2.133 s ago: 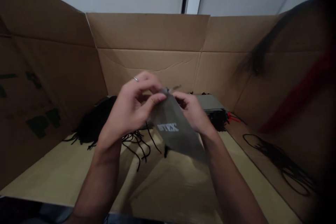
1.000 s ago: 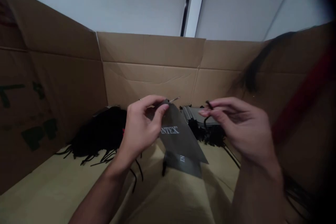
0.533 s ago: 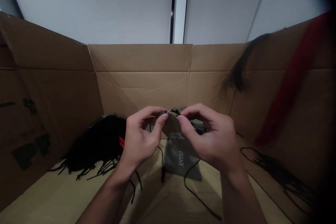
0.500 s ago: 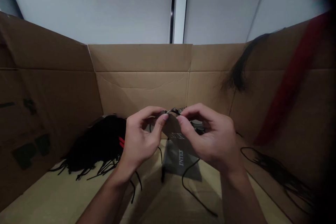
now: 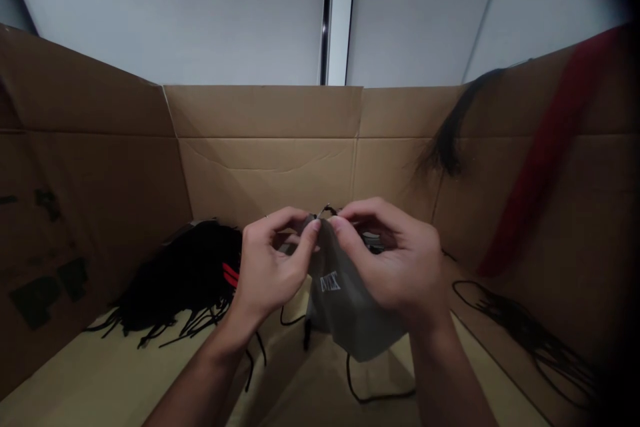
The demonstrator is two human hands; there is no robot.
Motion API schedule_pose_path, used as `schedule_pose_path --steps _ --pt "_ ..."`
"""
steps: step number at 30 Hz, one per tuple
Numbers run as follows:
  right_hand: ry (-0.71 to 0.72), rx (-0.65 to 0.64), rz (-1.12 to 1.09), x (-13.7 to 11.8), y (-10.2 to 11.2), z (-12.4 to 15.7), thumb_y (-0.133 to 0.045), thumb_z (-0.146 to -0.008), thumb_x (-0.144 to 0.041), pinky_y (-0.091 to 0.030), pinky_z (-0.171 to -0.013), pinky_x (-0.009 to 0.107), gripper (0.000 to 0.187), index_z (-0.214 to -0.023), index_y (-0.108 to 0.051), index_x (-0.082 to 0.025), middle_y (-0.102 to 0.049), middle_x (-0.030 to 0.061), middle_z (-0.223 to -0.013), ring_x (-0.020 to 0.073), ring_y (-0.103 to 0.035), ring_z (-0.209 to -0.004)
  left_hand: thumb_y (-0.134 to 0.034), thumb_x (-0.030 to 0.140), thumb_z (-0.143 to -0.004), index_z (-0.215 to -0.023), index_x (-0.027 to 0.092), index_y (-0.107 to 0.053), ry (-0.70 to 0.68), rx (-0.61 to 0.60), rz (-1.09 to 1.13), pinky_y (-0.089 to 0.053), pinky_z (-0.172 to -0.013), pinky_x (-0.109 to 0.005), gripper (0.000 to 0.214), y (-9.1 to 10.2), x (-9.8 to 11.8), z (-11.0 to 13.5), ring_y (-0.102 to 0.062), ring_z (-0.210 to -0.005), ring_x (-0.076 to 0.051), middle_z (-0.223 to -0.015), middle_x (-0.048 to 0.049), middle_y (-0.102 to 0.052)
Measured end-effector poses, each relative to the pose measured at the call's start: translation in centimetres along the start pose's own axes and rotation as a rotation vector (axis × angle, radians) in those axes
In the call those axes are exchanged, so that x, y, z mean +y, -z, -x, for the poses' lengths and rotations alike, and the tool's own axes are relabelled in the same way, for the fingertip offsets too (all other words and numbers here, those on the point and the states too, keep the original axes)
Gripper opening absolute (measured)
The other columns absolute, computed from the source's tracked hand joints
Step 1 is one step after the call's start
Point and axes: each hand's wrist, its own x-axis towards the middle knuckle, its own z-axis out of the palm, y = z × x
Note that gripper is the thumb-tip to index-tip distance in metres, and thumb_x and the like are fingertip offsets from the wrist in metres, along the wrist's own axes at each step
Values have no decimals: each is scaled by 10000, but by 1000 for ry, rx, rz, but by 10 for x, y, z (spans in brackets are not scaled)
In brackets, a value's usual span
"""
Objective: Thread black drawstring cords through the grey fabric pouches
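I hold a small grey fabric pouch [image 5: 345,310] with white lettering up in front of me, over the middle of the table. My left hand [image 5: 270,267] pinches the pouch's top edge between thumb and forefinger. My right hand [image 5: 395,263] is closed on the same edge from the right, beside a thin metal threader [image 5: 326,209] that sticks up between my fingertips. A black cord [image 5: 365,390] trails down from the pouch onto the table.
Cardboard walls [image 5: 265,147] enclose a yellowish table [image 5: 100,373] on three sides. A heap of black cords [image 5: 185,277] with a red mark lies at the back left. More black cords [image 5: 525,333] lie at the right. A grey stack shows behind my right hand.
My right hand, apart a second ago with a black cord, has joined my left at the pouch's top edge. The pouch now hangs lower and fuller between both hands.
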Motion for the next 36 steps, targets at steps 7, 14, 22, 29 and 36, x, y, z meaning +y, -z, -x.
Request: schedule_pose_path --steps 7,14,22,29,36 --pt "1 -41 -68 5 -1 0 -720 -933 -187 -605 -734 216 46 -937 -736 -230 -792 -19 -970 121 -754 -818 -775 234 -903 -844 154 -729 77 -12 100 -611 -561 -160 109 -4 3 2 -746 -583 -125 -754 -2 -743" --pt "8 -3 -87 5 0 3 -743 -901 -152 -638 -803 266 100 -942 -740 -243 -804 -7 -1048 173 -783 -931 -784 214 -871 -814 138 -721 155 -6 166 -564 -456 -122 114 -8 12 2 -737 -502 -127 -705 10 -737" --pt "11 89 25 2 -4 2 -784 -888 -175 -607 -695 199 78 -896 -759 -249 -785 -46 -861 113 -746 -729 -778 226 -872 -801 146 -719 164 -2 139 -567 -454 -130 122 -10 10 2 -726 -499 -126 -669 22 -693" --pt "-7 162 33 3 -8 4 -774 -887 -172 -622 -691 220 72 -920 -750 -232 -778 -27 -849 128 -745 -728 -740 258 -926 -841 159 -715 109 -3 51 -551 -474 -141 133 -11 4 7 -727 -527 -121 -728 6 -713" --pt "-61 108 3 3 -6 4 -765 -927 -228 -654 -739 273 63 -988 -765 -246 -803 11 -915 171 -781 -813 -686 232 -966 -897 171 -713 -140 14 -224 -580 -602 -209 96 -8 0 8 -687 -630 -123 -793 -19 -731"
